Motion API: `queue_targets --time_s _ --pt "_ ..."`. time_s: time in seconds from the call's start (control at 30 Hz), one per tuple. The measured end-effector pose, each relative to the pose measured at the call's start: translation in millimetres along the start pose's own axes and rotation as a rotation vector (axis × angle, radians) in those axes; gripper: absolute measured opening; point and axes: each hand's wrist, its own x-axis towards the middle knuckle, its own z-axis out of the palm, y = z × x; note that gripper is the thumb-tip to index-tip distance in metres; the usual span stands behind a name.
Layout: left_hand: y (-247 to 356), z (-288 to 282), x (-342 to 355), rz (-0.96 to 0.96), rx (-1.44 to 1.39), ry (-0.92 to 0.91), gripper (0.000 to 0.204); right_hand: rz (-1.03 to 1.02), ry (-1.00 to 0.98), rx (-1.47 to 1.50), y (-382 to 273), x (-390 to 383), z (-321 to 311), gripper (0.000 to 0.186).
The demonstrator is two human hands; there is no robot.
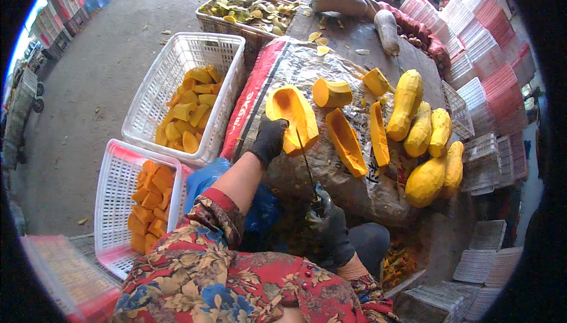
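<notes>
A hollowed piece of yellow-orange squash (303, 114) sits on the sack-covered work surface. My left hand (269, 140), in a black glove, is closed on its near left edge. In my right hand (328, 231), also gloved, is the handle of a knife (308, 166); the thin blade points away from me and its tip end lies against the squash. How deep the blade sits, I cannot tell. To the right are a thick cut chunk (332, 92), a long scooped half (345, 143), a narrow slice (379, 134) and a smaller chunk (376, 82).
Several peeled whole squashes (406, 104) lie at the right, with unpeeled ones (387, 31) farther back. On the left stand a white crate (139, 95) of yellow pieces and a pink-white crate (110, 205) of orange chunks. A crate (220, 26) of peelings is behind them.
</notes>
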Motion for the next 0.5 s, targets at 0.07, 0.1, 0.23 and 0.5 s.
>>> queue_targets --time_s 0.07,0.1,0.23,0.5 --pt "-8 1 -1 0.009 -0.05 -0.018 0.04 -0.087 0.012 -0.089 -3 4 -4 0.045" --pt "-10 2 -2 0.026 -0.036 -0.004 0.039 -0.097 0.007 -0.119 -5 9 -7 0.045" --pt "-12 2 -6 -0.011 -0.079 -0.012 0.034 -0.193 -0.041 -0.159 -12 34 -17 0.046" --pt "-9 13 -38 0.219 0.217 -0.274 0.033 -0.273 -0.019 -0.348 -46 19 -61 0.042"
